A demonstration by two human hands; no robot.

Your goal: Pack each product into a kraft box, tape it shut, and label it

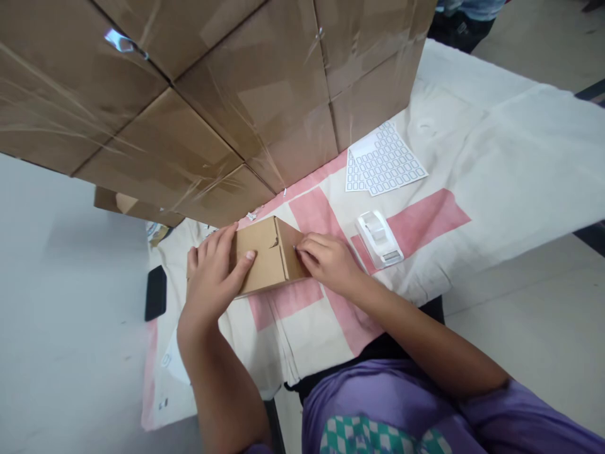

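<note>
A small brown cardboard box (262, 258) lies closed on the cloth-covered table in front of me. My left hand (215, 268) grips its left part, thumb on the top face and fingers over the far edge. At the box's right side face, my right hand (326, 258) has thumb and forefinger pinched together against the cardboard. Something tiny and pale shows at those fingertips, too small to name. A white tape dispenser (378, 238) stands just right of my right hand.
Large stacked cartons (283, 94), wrapped in clear film, rise behind the box. Sheets of small blue-outlined labels (390, 161) lie at the back right. A black phone-like object (155, 293) rests at the table's left edge. Part of another person (466, 22) shows at the top right.
</note>
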